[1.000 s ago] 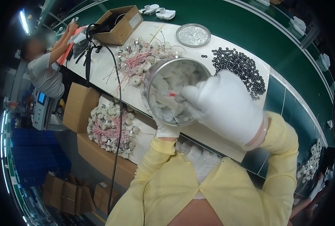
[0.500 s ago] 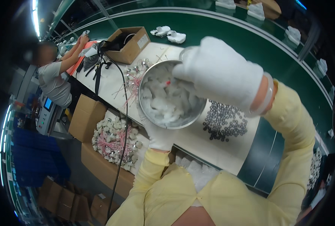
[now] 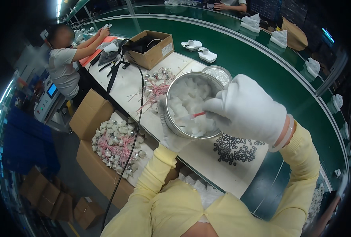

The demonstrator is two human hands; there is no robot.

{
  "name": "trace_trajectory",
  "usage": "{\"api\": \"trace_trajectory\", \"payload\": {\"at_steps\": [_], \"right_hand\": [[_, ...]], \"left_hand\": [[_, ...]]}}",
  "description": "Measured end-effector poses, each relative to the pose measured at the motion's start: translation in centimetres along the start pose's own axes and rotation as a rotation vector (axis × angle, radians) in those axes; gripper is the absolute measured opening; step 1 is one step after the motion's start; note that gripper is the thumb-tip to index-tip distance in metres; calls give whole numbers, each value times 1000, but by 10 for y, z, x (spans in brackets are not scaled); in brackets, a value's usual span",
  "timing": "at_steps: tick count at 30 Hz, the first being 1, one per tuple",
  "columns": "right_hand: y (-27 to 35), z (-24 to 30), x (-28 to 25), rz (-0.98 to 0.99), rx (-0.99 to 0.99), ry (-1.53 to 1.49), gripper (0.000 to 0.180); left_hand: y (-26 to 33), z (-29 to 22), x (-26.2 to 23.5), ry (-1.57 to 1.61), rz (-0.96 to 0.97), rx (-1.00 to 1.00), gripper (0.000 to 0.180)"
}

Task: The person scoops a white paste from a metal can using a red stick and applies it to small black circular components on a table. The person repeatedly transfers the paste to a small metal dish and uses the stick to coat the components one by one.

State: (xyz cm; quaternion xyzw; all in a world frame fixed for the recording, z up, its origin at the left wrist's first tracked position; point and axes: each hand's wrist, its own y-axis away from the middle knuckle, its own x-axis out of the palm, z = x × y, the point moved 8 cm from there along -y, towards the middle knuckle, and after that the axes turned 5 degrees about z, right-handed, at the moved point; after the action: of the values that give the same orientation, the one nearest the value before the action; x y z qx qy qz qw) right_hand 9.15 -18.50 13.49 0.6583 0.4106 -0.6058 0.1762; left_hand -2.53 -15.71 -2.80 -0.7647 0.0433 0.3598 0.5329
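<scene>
A: Where's the tin on your feed?

B: I have the round silver metal tin (image 3: 209, 134) raised over the surface (image 3: 223, 175), its mouth tilted toward my camera. Whitish, translucent lumps (image 3: 185, 104) fill much of it.

A: And the hands?

B: I see the white-gloved left hand (image 3: 170, 134) clamped on the tin's outer side, at its lower left. The white-gloved right hand (image 3: 248, 108) reaches in from the right, fingers closed on a thin red stick (image 3: 199, 114). I can't make out the stick's far end among the lumps.

A: What's around the tin?

B: Small black rings (image 3: 236, 149) lie spread on the white surface, below and right of it. Left of it I get a tangle of pink-wired white parts (image 3: 157, 89). Behind it, partly covered, is a round silver metal lid (image 3: 219, 72).

A: Further out?

B: A brown cardboard box (image 3: 163, 53) at the surface's far end, more pink-wired parts in an open carton (image 3: 89, 114) at lower left, and a grey-shirted co-worker (image 3: 64, 69) beyond.
</scene>
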Motion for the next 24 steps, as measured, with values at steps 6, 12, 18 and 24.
{"api": "trace_trajectory", "payload": {"at_steps": [6, 12, 18, 24], "right_hand": [[-15, 6, -19, -124, -133, 96, 20], [-27, 12, -16, -160, -192, 185, 20], [-31, 4, -14, -190, -201, 199, 25], [-28, -9, -4, -221, -191, 55, 29]], "left_hand": [[29, 47, 23, 1388, -88, -625, 47], [36, 23, 34, 2095, -268, -694, 61], [58, 25, 51, 2243, -246, -829, 71], [20, -10, 32, 1950, 66, -1021, 86]]}}
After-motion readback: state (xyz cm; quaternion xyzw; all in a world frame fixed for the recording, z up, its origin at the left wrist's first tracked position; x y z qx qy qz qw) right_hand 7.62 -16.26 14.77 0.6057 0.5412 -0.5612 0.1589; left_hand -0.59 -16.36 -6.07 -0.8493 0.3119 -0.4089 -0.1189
